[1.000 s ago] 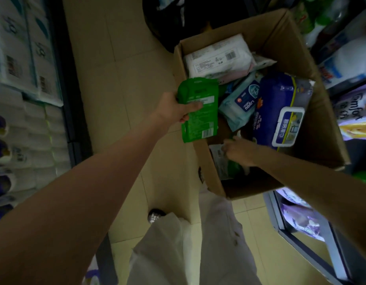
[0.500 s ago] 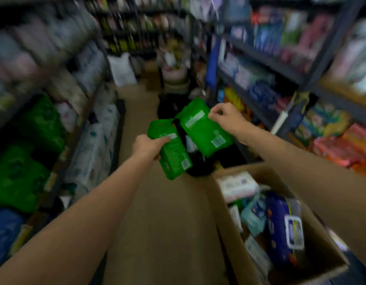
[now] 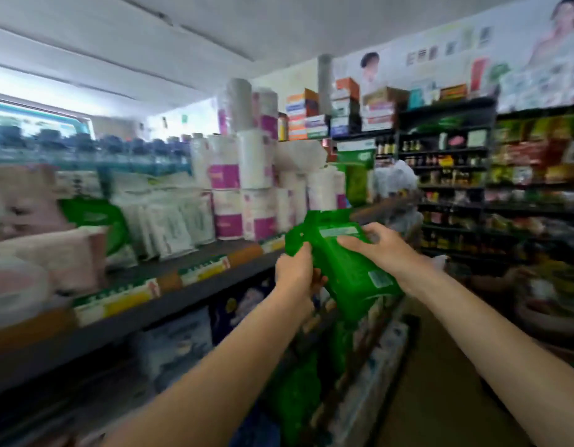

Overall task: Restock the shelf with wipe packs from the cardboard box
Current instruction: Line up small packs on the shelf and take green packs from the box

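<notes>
A shop aisle, blurred, with a dark shelf [image 3: 189, 285] of tissue packs on the left. Both hands hold green wipe packs [image 3: 347, 269] just off the shelf edge: the left hand [image 3: 295, 272] has fingers curled round the near end, the right hand [image 3: 376, 243] grips the top. Open aisle floor lies to the right.

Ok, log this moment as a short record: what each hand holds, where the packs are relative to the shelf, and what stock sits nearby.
left hand: left hand grips the near green wipe pack
right hand: right hand grips the far green wipe pack
pack position: both held in the air in front of the shelf, not yet on it
shelf stock: white wipe packs, paper rolls, a green pack
cardboard box: not in view
image quality: blurred, labels unreadable
</notes>
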`<state>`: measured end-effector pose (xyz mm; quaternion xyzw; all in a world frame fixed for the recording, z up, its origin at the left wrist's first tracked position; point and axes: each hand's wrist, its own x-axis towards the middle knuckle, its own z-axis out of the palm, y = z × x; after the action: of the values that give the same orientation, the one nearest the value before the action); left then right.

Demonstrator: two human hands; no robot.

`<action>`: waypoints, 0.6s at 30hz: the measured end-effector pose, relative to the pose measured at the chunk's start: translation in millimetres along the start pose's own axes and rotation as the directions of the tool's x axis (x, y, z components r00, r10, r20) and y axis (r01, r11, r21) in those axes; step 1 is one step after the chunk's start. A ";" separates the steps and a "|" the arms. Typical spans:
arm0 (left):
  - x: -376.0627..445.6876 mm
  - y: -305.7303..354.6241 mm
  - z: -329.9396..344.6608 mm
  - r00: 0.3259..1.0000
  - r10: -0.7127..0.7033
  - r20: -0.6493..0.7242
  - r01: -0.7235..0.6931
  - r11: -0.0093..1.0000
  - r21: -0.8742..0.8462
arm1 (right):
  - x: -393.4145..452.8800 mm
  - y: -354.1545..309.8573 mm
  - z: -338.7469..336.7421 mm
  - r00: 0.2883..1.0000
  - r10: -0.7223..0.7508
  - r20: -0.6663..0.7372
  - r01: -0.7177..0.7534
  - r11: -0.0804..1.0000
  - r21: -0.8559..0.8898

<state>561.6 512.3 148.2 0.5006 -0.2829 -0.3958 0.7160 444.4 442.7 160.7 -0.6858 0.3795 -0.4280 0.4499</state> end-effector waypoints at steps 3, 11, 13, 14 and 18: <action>22.6 51.5 -33.1 0.980 0.192 -0.054 -0.178 0.965 0.191 | 34.6 -25.5 44.4 0.981 -0.063 0.185 0.013 0.966 0.259; 50.6 159.1 -85.6 0.935 0.353 -0.040 -0.323 0.891 0.320 | 93.8 -106.1 148.8 0.613 -0.787 -0.069 0.769 0.614 -0.175; 46.7 159.0 -94.5 0.930 0.366 -0.025 -0.329 0.862 0.384 | 90.9 -113.6 180.6 0.512 -0.857 -0.062 0.845 0.515 -0.146; 48.9 157.8 -98.8 0.913 0.405 -0.054 -0.354 0.850 0.391 | 89.0 -115.5 196.6 0.498 -0.865 -0.055 0.864 0.501 -0.052; 54.0 165.3 -131.8 0.796 0.534 -0.286 -0.421 0.827 0.373 | 96.0 -122.1 229.4 0.537 -0.805 0.253 0.732 0.594 0.334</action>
<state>742.6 562.0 259.6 0.5780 -0.3123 -0.0498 0.7522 707.2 460.3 246.8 -0.8054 -0.0986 -0.4747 0.3411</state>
